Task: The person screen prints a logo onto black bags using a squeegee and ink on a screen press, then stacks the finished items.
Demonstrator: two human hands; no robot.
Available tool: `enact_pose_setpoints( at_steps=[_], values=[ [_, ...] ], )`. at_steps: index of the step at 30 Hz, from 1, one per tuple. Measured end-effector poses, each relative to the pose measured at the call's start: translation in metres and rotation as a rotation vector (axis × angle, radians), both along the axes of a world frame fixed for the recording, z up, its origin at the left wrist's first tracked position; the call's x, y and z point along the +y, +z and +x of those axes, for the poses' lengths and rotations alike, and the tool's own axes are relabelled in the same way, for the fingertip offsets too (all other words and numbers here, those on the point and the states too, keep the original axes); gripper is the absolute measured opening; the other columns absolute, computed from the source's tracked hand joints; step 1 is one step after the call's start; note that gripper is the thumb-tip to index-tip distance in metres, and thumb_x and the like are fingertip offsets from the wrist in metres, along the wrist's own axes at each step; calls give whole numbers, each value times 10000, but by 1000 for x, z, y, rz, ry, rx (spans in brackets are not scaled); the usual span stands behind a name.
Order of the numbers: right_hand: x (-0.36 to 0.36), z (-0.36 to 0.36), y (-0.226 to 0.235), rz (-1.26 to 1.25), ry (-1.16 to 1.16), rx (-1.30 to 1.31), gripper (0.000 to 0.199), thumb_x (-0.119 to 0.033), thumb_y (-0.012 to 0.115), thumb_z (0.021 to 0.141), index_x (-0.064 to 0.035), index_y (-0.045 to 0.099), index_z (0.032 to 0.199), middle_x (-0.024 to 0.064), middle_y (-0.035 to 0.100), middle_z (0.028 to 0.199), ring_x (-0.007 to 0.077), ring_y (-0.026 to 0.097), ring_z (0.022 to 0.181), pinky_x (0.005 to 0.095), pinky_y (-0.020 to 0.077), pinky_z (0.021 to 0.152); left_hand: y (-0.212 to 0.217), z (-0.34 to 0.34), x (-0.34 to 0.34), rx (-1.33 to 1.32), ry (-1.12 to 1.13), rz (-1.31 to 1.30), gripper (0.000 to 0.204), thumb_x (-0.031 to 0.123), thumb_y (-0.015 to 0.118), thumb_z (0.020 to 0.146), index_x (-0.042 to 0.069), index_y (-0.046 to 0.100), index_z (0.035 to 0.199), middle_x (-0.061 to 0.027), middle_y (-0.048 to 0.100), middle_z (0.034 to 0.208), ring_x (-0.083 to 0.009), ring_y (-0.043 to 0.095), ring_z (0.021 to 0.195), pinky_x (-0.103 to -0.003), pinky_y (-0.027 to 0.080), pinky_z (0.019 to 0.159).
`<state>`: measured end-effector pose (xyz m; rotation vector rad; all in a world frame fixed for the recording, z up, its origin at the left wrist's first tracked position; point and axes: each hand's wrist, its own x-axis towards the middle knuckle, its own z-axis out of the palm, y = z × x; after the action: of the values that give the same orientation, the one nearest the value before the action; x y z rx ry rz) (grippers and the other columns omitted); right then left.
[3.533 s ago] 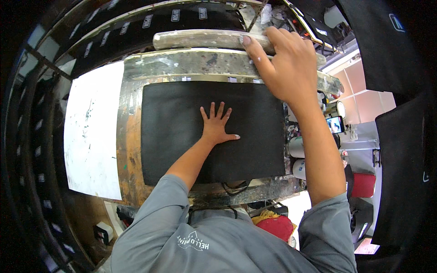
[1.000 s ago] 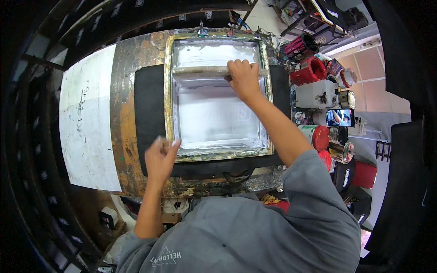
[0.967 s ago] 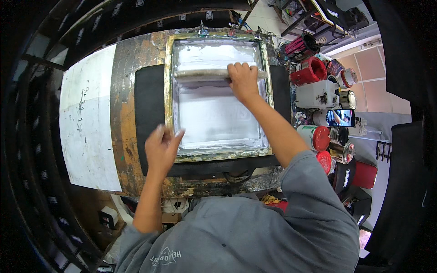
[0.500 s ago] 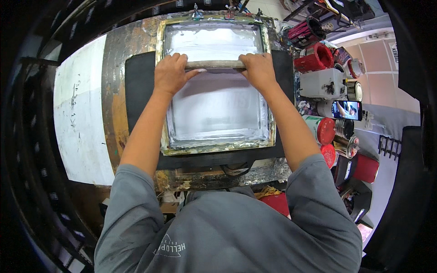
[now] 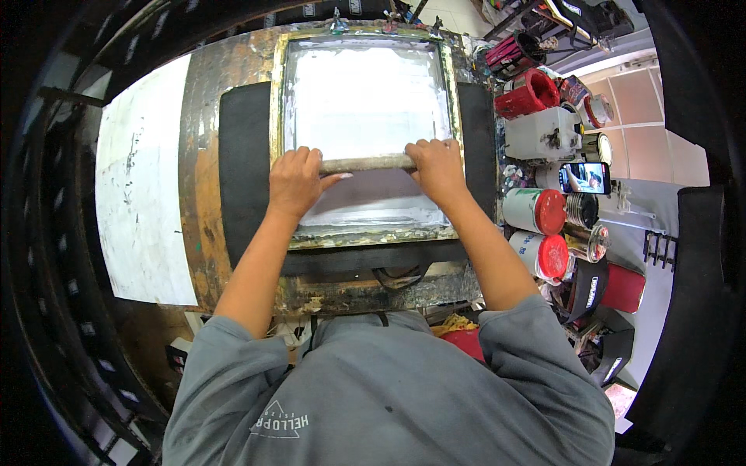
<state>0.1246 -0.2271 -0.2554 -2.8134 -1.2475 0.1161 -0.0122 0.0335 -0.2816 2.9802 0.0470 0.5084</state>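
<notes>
Both ends of a squeegee (image 5: 367, 164) are gripped, the left by my left hand (image 5: 298, 182) and the right by my right hand (image 5: 437, 171). Its worn handle lies crosswise over a screen printing frame (image 5: 277, 93), past the middle of the mesh toward me. White ink (image 5: 365, 93) coats the mesh beyond the squeegee, and a greyer, shaded strip of mesh lies on my side. The squeegee's blade is hidden under the handle. Beneath the frame is a black cloth (image 5: 243, 171), its edges showing on both sides.
Hinge clamps (image 5: 338, 22) stand at the frame's far edge. The paint-stained bench (image 5: 203, 194) carries a white board (image 5: 144, 186) on the left. Along the right are a red tub (image 5: 528, 93), a white container (image 5: 542, 133), red-lidded tubs (image 5: 551, 211) and a lit phone (image 5: 584, 178).
Both hands have drawn the squeegee toward me, from the far part of the mesh to nearer its front end. The mesh behind it now looks evenly white.
</notes>
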Motion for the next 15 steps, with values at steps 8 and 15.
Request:
enact_pose_setpoints(
  at_steps=[8,15],
  values=[
    [-28,-69,4,-3,-7,6,309,-168,860,738,-136,667,977,40,686,944,261,677,985,504,443,941,2,-67,-26,54,-36,-83,523,438,913,660,95,556,829,-70,551,781,-265,576,714,-401,471,629],
    [-22,-53,20,-79,4,113,433,-232,843,793,-145,638,1164,76,676,1043,264,679,974,482,472,892,20,-71,-22,-57,54,-131,818,614,886,671,72,604,1216,-122,606,1135,-319,561,1105,-476,431,953]
  ],
)
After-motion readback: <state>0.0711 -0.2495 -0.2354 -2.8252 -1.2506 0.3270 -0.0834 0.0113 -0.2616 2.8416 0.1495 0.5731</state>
